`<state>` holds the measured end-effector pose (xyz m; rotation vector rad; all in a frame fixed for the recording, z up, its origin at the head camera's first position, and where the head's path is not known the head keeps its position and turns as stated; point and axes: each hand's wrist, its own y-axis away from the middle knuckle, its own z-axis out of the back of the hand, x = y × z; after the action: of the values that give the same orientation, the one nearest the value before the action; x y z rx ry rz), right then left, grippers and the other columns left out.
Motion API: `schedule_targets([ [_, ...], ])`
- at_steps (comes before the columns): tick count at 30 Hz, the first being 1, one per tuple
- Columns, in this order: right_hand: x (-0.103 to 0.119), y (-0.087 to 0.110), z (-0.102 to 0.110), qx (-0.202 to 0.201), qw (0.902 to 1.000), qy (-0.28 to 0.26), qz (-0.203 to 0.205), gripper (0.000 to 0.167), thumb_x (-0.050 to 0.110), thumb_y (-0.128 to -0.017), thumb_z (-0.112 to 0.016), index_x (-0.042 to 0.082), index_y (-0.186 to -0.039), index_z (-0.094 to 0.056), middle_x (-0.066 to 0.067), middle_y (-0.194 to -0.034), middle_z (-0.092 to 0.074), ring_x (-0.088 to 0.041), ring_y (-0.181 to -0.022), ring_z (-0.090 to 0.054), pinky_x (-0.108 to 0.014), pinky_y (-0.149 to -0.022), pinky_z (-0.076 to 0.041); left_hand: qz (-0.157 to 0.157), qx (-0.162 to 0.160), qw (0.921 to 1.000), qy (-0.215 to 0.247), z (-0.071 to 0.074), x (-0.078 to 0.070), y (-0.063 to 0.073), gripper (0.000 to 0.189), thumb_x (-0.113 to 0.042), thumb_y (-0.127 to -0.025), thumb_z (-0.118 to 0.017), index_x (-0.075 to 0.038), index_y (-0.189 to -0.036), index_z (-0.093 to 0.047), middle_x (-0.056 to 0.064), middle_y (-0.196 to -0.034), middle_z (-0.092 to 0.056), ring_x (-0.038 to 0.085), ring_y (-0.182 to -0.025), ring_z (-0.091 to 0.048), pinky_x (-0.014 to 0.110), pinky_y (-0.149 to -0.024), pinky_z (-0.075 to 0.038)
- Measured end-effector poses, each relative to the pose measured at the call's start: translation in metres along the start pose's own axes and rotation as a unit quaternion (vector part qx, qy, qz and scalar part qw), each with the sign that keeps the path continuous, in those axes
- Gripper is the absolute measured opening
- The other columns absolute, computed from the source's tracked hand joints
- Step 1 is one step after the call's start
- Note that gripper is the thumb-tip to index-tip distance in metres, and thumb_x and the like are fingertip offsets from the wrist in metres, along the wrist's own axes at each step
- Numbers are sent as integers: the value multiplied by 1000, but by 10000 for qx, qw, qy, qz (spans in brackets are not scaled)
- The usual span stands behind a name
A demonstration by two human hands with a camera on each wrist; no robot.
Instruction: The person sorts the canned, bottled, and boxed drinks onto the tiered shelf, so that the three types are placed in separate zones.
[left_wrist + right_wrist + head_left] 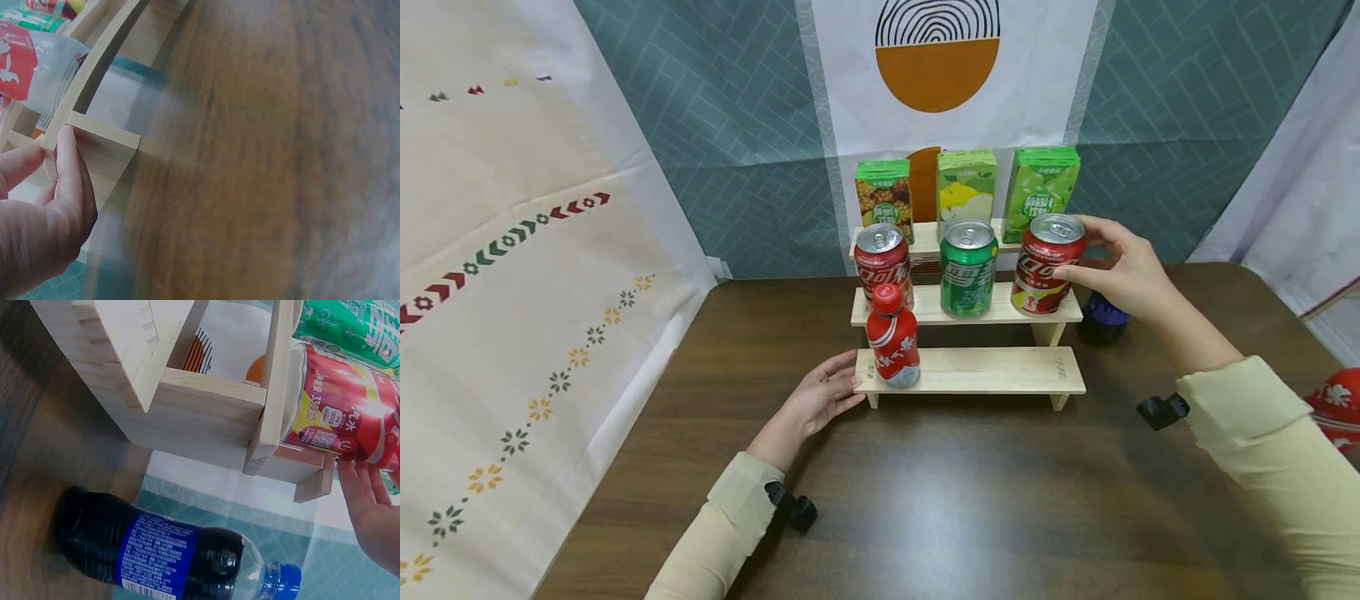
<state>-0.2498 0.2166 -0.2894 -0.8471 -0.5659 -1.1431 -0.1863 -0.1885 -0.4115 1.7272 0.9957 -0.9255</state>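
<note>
On the middle step of a three-tier wooden shelf [985, 372], at its right end, stands a red cola can [1047, 262] with a yellow band. My right hand [1126, 271] holds that can from the right, thumb at its front and fingers round its far side. My left hand [822, 396] pinches the left end of the lowest step; in the left wrist view its fingers [72, 175] press below the board, with the thumb on the other side. A red-capped bottle [892, 340] stands on that step. A green can [967, 271] and another red can [883, 260] share the middle step.
Three green juice boxes [966, 187] line the top step. A dark bottle with a blue cap [162, 550] stands on the table [925, 500] right of the shelf. Part of a red bottle [1337, 408] shows at the right edge, beside the right sleeve.
</note>
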Motion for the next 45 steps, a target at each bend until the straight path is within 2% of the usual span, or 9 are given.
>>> schedule_targets([
  [4,1,-1,0,19,10000,-56,59,67,22,-85,-72,14,-143,-41,-7,-127,-51,-3,-100,-49,-4,-76,-43,-5,-40,10000,-8,0,0,0,58,4,-96,-45,-9,-150,-25,20,-144,-35,12,-93,-63,23,-78,-56],
  [9,1,-1,3,-25,9999,131,82,67,22,-84,-73,10,-142,-42,-6,-122,-53,3,-97,-47,-4,-75,-41,-4,-47,10000,-34,0,2,-1,58,3,-96,-45,-8,-150,-25,20,-143,-36,12,-93,-63,23,-79,-56],
  [16,-5,5,17,-466,9987,161,135,61,22,-85,-72,13,-139,-46,1,-120,-54,8,-101,-47,-7,-77,-40,-21,-75,9999,-105,-1,1,0,59,4,-96,-45,-8,-150,-25,21,-145,-34,11,-93,-63,23,-79,-56],
  [19,-9,7,23,-660,9975,242,68,61,24,-85,-72,14,-139,-47,-4,-124,-54,6,-103,-47,-7,-79,-40,-23,-81,9999,-116,0,1,0,58,4,-96,-45,-8,-150,-25,21,-145,-34,11,-94,-63,23,-79,-56],
  [22,-18,8,28,-760,9961,449,-77,64,26,-84,-72,12,-140,-44,-14,-130,-50,-4,-111,-48,-13,-87,-43,-24,-80,9999,-118,-1,1,1,58,3,-96,-45,-8,-150,-25,21,-146,-33,11,-94,-63,23,-79,-56],
  [25,-28,8,32,-761,9944,671,-294,69,29,-85,-71,9,-143,-40,-20,-138,-44,-24,-123,-44,-34,-102,-43,-31,-83,9999,-118,-1,1,0,58,4,-96,-45,-9,-150,-25,21,-145,-34,11,-94,-63,23,-79,-55],
  [28,-40,9,34,-744,9938,727,-401,73,28,-85,-71,5,-145,-35,-24,-141,-37,-40,-128,-37,-54,-105,-35,-19,-101,9999,-105,-1,1,0,59,4,-96,-45,-9,-150,-25,21,-144,-35,11,-93,-63,23,-79,-56],
  [36,-64,10,33,-881,9924,718,-480,79,23,-84,-73,0,-146,-30,-30,-141,-32,-48,-129,-32,-61,-103,-32,-4,-129,9998,-157,-1,0,1,58,3,-96,-46,-9,-150,-26,21,-144,-35,11,-95,-63,23,-80,-55],
  [45,-82,14,29,-502,9923,579,-969,87,30,-85,-71,2,-150,-19,-33,-144,-30,-53,-125,-36,-66,-99,-33,14,-140,9999,-94,-2,0,1,58,3,-96,-46,-9,-149,-26,21,-144,-35,12,-94,-63,23,-80,-56],
])
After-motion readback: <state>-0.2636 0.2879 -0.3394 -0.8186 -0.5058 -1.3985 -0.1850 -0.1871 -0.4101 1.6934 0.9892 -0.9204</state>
